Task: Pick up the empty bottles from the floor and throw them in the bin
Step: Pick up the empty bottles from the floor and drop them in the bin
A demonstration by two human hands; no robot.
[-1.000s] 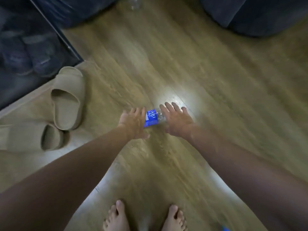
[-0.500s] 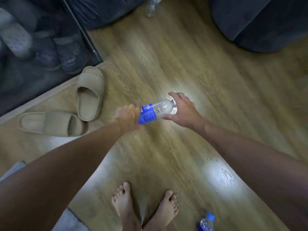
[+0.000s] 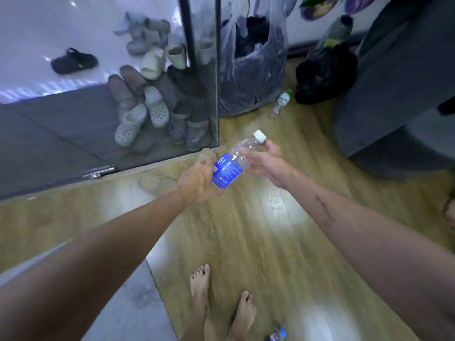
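Leftward, a glass door [image 3: 152,94] fronts piled foam clogs [image 3: 145,114]; glossy wood-plank floor [image 3: 258,230] spreads rightward. Left hand [image 3: 197,183] grips the base and right hand [image 3: 266,161] pinches the neck of a clear, blue-labelled, white-capped bottle [image 3: 234,161] — held tilted above the floor.

A wood-plank floor [image 3: 283,242] shows bright glare patches. Behind a glass door [image 3: 73,134] at its far left edge, shoes [image 3: 147,107] lie piled; a grey sofa [image 3: 398,94] stands far right.
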